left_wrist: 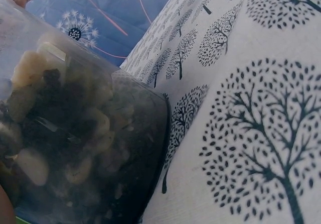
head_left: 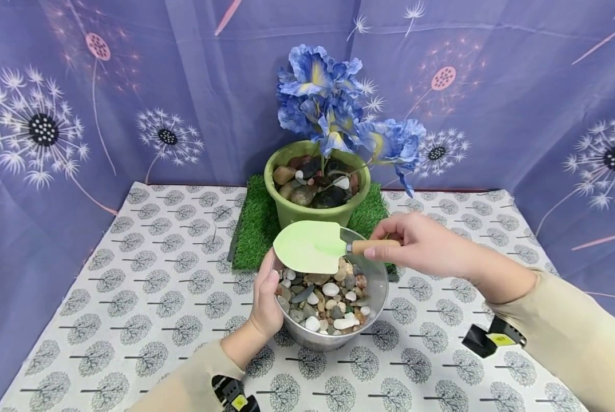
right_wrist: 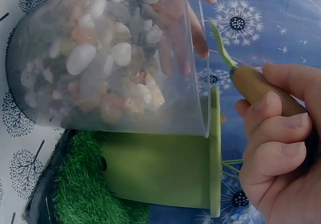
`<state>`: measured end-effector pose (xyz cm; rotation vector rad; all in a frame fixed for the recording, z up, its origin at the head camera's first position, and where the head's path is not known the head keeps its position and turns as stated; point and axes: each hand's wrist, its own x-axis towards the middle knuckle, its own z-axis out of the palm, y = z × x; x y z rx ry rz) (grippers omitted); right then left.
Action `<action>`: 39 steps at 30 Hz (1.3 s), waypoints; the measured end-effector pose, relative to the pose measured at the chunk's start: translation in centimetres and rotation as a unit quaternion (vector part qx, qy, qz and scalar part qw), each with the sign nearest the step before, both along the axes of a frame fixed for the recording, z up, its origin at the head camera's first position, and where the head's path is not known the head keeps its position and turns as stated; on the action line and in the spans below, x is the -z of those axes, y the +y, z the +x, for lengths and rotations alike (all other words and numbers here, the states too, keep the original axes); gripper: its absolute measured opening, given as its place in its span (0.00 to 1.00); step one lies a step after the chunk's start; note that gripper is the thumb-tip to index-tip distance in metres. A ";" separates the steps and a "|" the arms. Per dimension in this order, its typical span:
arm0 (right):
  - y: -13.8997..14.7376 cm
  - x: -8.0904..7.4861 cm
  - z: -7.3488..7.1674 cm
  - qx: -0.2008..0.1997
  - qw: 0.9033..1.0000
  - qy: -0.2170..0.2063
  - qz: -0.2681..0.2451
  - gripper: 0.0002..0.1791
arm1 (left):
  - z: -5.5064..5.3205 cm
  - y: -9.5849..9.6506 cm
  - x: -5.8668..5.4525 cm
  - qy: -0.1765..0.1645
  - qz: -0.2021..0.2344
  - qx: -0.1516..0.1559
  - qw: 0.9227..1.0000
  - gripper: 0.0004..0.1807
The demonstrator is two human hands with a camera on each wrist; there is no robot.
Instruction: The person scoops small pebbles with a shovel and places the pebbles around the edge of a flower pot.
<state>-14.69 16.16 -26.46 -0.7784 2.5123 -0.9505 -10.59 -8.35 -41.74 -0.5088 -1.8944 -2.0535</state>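
Observation:
My right hand grips the wooden handle of a trowel, its fingers wrapped round it in the right wrist view. The light green blade points left, over the rear left rim of a clear plastic bucket; no stones show on it. Pebbles in white, grey and brown lie inside, also seen through the bucket's wall in the right wrist view. My left hand holds the bucket by its left side, thumb near the rim. Part of the bucket's back is hidden behind the blade.
Just behind the bucket stands a green flowerpot with larger stones and blue artificial flowers. It sits on a mat of artificial grass. A tree-print cloth covers the table, and a purple dandelion curtain hangs behind.

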 end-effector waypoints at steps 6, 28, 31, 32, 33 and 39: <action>0.3 -0.5 0.0 -0.016 1.000 -0.009 0.025 0.12 | 0.0 -0.1 -0.1 -0.012 0.000 -0.002 1.000 0.34; 0.6 -1.6 0.5 -0.050 0.991 0.046 0.115 0.15 | -0.4 0.1 0.2 0.078 -0.020 -0.015 0.997 0.31; 0.6 -1.7 0.5 -0.055 0.989 0.054 0.124 0.14 | -0.4 0.1 0.2 0.085 -0.021 -0.017 0.996 0.31; 0.7 -1.7 0.5 -0.057 0.988 0.059 0.127 0.13 | -0.5 0.1 0.3 0.088 -0.020 -0.017 0.996 0.31; 0.7 -1.8 0.5 -0.059 0.988 0.063 0.130 0.12 | -0.5 0.1 0.3 0.091 -0.018 -0.017 0.996 0.31; 0.9 -1.9 0.6 -0.068 0.986 0.075 0.135 0.11 | -0.5 0.1 0.3 0.099 -0.016 -0.012 0.995 0.31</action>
